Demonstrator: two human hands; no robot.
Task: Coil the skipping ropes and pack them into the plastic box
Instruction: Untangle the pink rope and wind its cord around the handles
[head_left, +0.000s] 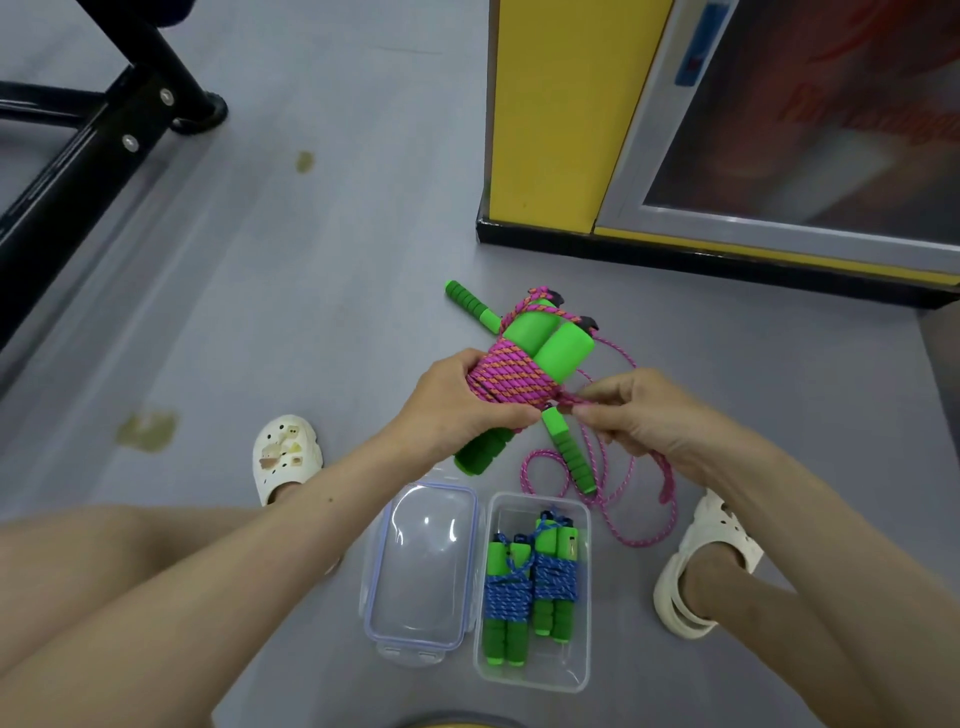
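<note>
left hand (467, 400) grip clenched round pink rope bundle (511, 371) mid-frame, long axis lower left to upper right. right hand (639, 415) pinches loose cord tail (571, 399) just right of it. plastic box (584, 670) open, directly below, lower centre.

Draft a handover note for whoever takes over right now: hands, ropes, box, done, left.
Left hand grips the pink bundle, rope wound round its green handles.
Right hand pinches the bundle's rope tail.
Done: two blue bundles lie in the plastic box; lid sits on the floor beside it.
Left: secure the pink bundle, coil the loose pink rope on the floor, pack both.
</note>
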